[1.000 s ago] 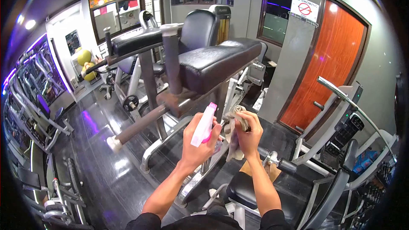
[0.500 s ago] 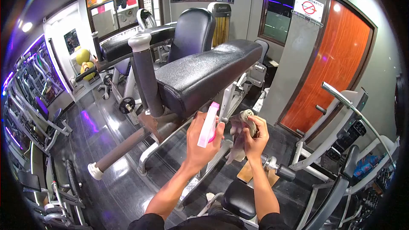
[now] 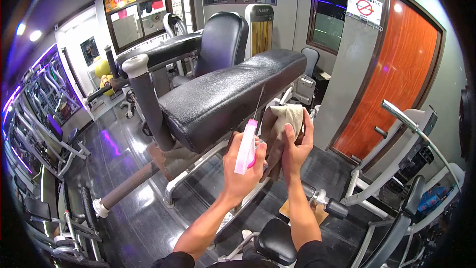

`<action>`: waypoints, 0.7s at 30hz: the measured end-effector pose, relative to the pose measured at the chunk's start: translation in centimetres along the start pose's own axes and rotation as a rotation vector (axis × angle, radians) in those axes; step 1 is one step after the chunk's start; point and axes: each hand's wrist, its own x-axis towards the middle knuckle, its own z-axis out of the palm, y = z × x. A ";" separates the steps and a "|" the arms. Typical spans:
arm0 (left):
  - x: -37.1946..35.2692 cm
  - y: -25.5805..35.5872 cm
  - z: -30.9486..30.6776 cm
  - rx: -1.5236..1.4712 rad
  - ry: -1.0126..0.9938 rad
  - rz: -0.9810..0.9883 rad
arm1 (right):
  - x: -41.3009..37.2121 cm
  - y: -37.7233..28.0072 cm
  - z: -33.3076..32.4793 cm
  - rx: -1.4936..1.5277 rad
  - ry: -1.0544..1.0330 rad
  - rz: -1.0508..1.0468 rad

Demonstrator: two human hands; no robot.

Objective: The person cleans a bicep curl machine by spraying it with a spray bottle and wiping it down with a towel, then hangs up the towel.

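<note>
Left hand: one of the person's two bare hands (image 3: 239,179), at 6 o'clock from the view's centre; fingers curled around the neck of the spray bottle.
Spray bottle: pink-and-white plastic trigger head (image 3: 245,149), just below centre at 6 o'clock; nozzle towards 12 to 1 o'clock; body mostly hidden by the hand.
Spray: thin pale streak (image 3: 260,100) from the nozzle towards the pad.
Right hand: at 4 o'clock (image 3: 294,155); thumb on the near face of the cloth, fingers behind, pinching it.
Cloth: beige-brown, soft fabric (image 3: 286,115), at 3 o'clock, draped downward beside the bottle; contact with the pad cannot be told.
Pad: long black leather-look block (image 3: 233,94), just above centre at 12 o'clock, beyond both hands.
Post: dark upright grip with white cap (image 3: 148,104), towards 9 to 10 o'clock, by the pad's near end.
Backrest: black, upholstered, upright (image 3: 223,39), near 12 o'clock, behind the pad.
Door: reddish-brown wood (image 3: 391,79), between 2 and 3 o'clock.
</note>
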 end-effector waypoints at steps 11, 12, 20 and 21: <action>-5.8 1.4 -4.0 0.005 -0.108 0.052 | -0.3 0.7 5.8 -0.126 -0.223 -0.672; -7.2 1.0 -5.2 0.006 -0.127 0.021 | -0.1 -0.9 7.4 -0.062 -0.387 -0.737; -11.5 -1.1 -8.6 0.107 -0.220 -0.041 | 7.5 4.7 6.3 -0.346 -0.155 -0.746; -11.6 -1.0 -8.2 0.052 -0.184 -0.102 | 9.6 6.4 5.6 -0.379 -0.104 -0.723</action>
